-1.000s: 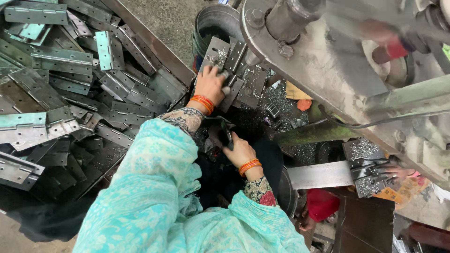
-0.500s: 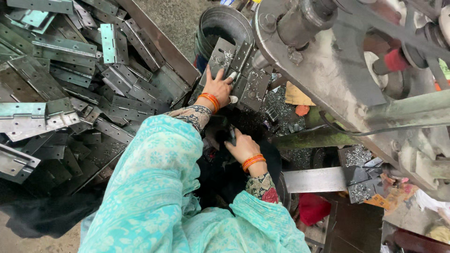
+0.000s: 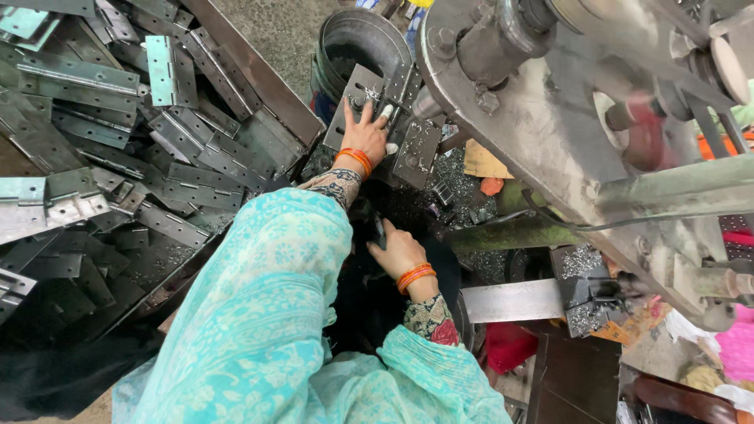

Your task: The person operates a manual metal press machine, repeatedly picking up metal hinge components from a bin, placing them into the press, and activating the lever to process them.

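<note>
Since a moment ago my left hand (image 3: 367, 135) has slid a little further up the metal plates (image 3: 393, 118) toward the machine (image 3: 550, 118), while my right hand (image 3: 398, 250) has stayed low in the dark gap near my lap. My left hand lies flat, fingers spread, pressing on the grey punched plates, which lean against the machine at about one o'clock from my wrist. The black bucket (image 3: 357, 39) stands just beyond them at twelve o'clock. My right hand sits at about five o'clock from the left, curled around something small and dark; I think it grips it, though the shadow hides what it is. The pile of hinges (image 3: 118, 133) lies at nine o'clock, well apart from both hands.
</note>
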